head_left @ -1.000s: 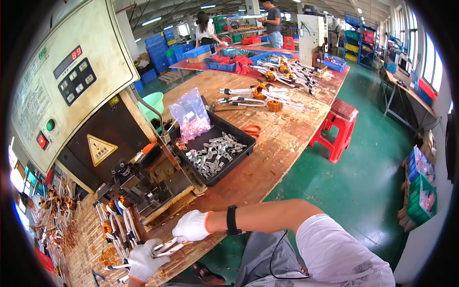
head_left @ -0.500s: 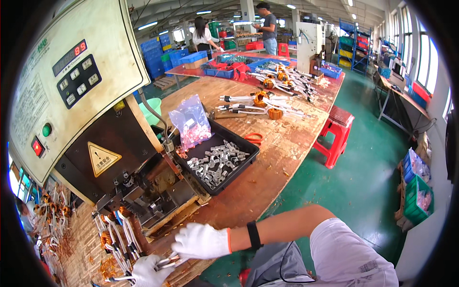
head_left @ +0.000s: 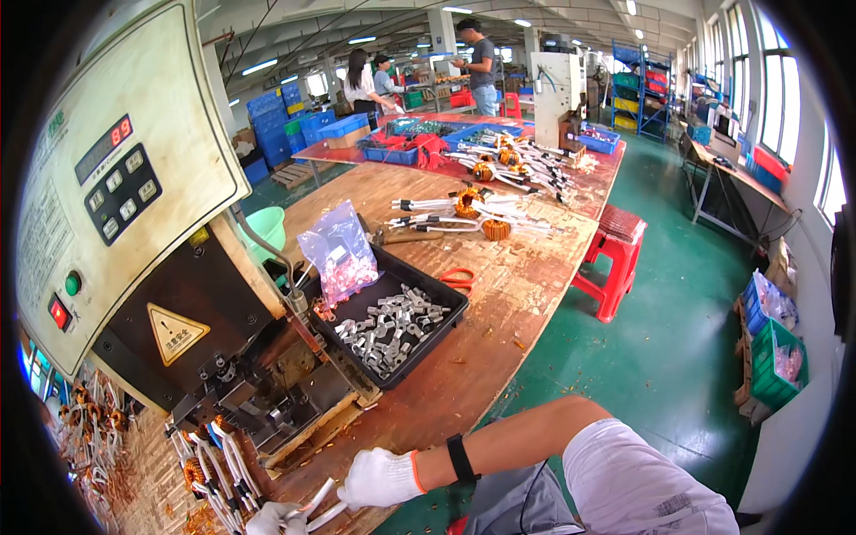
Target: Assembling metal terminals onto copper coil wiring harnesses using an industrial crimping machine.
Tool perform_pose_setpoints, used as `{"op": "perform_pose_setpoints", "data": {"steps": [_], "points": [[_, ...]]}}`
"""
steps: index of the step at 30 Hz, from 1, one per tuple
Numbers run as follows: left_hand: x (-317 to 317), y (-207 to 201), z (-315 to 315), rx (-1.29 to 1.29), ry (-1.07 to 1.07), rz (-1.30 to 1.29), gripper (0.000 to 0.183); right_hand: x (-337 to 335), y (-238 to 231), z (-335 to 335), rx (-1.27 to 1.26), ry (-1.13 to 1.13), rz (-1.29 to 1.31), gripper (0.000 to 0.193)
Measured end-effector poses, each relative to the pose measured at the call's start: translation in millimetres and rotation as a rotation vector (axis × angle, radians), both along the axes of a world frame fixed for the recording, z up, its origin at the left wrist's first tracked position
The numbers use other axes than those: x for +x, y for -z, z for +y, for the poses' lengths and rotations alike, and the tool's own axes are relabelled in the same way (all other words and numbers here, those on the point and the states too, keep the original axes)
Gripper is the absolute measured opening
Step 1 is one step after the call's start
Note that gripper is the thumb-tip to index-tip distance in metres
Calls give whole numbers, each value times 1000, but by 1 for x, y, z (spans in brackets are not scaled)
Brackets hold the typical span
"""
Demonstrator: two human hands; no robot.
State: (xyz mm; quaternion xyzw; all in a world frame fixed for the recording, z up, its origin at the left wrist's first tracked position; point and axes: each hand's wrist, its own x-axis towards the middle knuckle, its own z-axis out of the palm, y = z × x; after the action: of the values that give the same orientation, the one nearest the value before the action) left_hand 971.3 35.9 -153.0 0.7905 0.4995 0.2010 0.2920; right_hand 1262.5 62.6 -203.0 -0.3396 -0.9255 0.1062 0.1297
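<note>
Low in the view, my white-gloved left hand (head_left: pixel 272 519) is closed on a pair of white sleeved wire leads (head_left: pixel 319 496); the lower edge cuts off part of that hand. My right hand (head_left: pixel 379 479), also in a white glove, has its fingers curled at the end of one lead. Its fingertips are partly hidden. Left of my hands lie copper-wound toroid coils (head_left: pixel 193 473) with white leads and black sleeves. Just beyond stands a press machine (head_left: pixel 134 196) with its metal tooling (head_left: pixel 267 410) low at the front.
A black tray (head_left: pixel 446 316) of metal lugs (head_left: pixel 392 330) and a clear bag (head_left: pixel 339 259) of copper-coloured parts stand right of the press. Red-handled scissors (head_left: pixel 457 280) lie beside it. More coils (head_left: pixel 466 203) lie farther back. A red stool (head_left: pixel 615 259) stands by the table's right edge. People stand far off.
My right hand has moved a little right and down, away from the left hand, and the white leads between them show more. The left hand sits lower. The whole view has shifted slightly.
</note>
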Motion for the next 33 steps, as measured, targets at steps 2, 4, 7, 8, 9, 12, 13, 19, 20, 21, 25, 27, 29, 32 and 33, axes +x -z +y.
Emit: {"op": "perform_pose_setpoints", "data": {"steps": [2, 4, 7, 8, 9, 12, 13, 19, 20, 21, 25, 27, 29, 32, 33], "points": [[21, -26, -1, 192, 81, 237, 35, -4, 7, 4, 128, -62, -16, 18], [25, -30, 6, 239, 184, 261, 41, -2, 6, 7, 122, -73, 31, 18], [32, -43, 21, -210, 143, 425, 50, -5, 0, 9, 122, -118, -26, 19], [33, -41, 25, -254, 135, 450, 52, -8, -1, 7, 89, -60, -53, 22], [25, -31, 30, -194, 177, 437, 49, -10, 0, 6, 55, -3, -80, 25], [20, -18, 35, -198, 172, 360, 39, -4, 6, 6, 328, -8, 162, 31], [20, -18, 34, -257, 118, 303, 34, -1, 0, 3, 284, 36, 143, 37], [13, -5, 35, -142, 149, 291, 30, 3, -8, 3, 309, 45, 296, 49], [16, -9, 34, -144, 147, 290, 30, 3, -10, 6, 307, 43, 296, 49], [19, -14, 33, -126, 182, 312, 34, 3, -12, 8, 321, 23, 312, 48], [19, -22, 34, -55, 314, 458, 51, -6, -2, 5, 133, 0, 213, 44], [16, -16, 37, 15, 388, 548, 56, -12, 13, 10, -6, -6, 221, 40], [14, -13, 37, -14, 381, 557, 54, -14, 19, 13, -148, -13, 230, 37], [19, -17, 32, -7, 342, 520, 48, -12, 14, 12, -286, -17, 158, 28], [20, -19, 30, 29, 309, 473, 44, -9, 11, 8, -294, -26, 164, 24]]}}
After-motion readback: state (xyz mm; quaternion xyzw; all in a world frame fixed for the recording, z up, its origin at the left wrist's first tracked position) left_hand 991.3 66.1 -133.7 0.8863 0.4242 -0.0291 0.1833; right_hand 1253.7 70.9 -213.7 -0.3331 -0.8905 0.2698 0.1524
